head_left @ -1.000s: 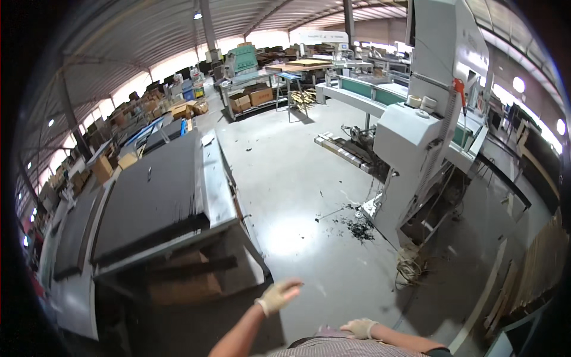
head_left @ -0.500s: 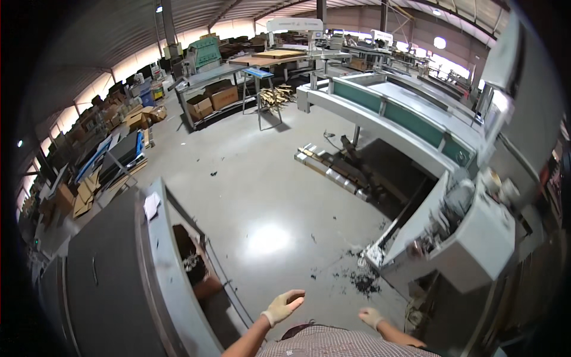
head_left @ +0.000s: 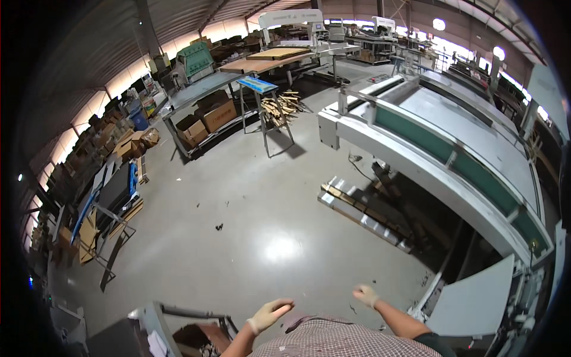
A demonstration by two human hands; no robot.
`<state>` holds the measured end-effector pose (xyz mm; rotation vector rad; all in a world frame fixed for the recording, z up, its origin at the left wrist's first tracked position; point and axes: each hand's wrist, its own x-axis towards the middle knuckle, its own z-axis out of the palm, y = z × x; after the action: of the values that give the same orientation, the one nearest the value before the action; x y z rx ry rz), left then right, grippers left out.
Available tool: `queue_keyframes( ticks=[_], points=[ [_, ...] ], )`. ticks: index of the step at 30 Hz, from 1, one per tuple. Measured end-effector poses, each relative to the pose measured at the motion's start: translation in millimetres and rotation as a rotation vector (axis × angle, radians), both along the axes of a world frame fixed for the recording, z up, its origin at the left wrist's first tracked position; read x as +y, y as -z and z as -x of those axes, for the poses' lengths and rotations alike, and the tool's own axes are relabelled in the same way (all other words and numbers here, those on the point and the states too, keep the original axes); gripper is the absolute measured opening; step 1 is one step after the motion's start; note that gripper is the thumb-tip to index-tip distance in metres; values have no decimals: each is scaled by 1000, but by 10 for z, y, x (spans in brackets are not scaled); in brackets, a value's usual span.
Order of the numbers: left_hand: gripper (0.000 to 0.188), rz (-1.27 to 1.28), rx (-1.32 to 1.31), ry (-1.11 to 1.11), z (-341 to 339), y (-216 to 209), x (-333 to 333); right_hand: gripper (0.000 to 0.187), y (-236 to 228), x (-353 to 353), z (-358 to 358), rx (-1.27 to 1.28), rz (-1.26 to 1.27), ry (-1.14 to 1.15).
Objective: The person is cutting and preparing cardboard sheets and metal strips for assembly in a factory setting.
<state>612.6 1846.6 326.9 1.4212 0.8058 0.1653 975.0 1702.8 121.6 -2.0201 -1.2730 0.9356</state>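
Note:
My left hand (head_left: pixel 270 314), in a pale glove, hangs low in front of my checked shirt (head_left: pixel 327 339). Its fingers stretch loosely to the right, and nothing is in it. My right hand (head_left: pixel 366 295), also gloved, is held out over the grey floor (head_left: pixel 262 196) with its fingers curled in and no object showing. Neither hand touches anything. Nearest my left hand is a metal-framed machine end (head_left: pixel 156 324) with a brown box (head_left: pixel 208 339) inside it. A pale machine panel (head_left: pixel 476 300) stands right of my right forearm.
A long white machine with a green side panel (head_left: pixel 416 134) runs along the right. Wrapped lengths (head_left: pixel 360 214) lie beside it on the floor. Ahead stand a blue-topped stand (head_left: pixel 257 85), a wood-strip pile (head_left: pixel 279 110) and a bench with cartons (head_left: pixel 220 116). Boards lean on a rack (head_left: pixel 113 196) at left.
I have moved forward: the machine at lower left has slid back toward the lower edge, and the white machine on the right looks nearer. Both hands stay empty.

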Motion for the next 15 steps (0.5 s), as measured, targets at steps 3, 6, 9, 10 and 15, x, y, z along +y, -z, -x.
queue_keyframes(
  ticks=[3,6,9,10,15],
  points=[
    [44,83,47,-50,258,143,1258,39,-922,2169,-323,362,2,-141],
    [48,-139,372,-194,193,342,2781,38,-1363,3606,-780,244,-141,-162],
    [48,-269,342,-162,-639,70,4245,38,-1365,4279,-1086,183,-176,-40],
    [48,-316,322,-95,-1039,-312,4645,39,-1364,4368,-1133,197,-181,-16],
    [50,-387,-54,468,-3145,-753,6630,38,-1566,5237,-1341,151,-86,184]
  ],
)
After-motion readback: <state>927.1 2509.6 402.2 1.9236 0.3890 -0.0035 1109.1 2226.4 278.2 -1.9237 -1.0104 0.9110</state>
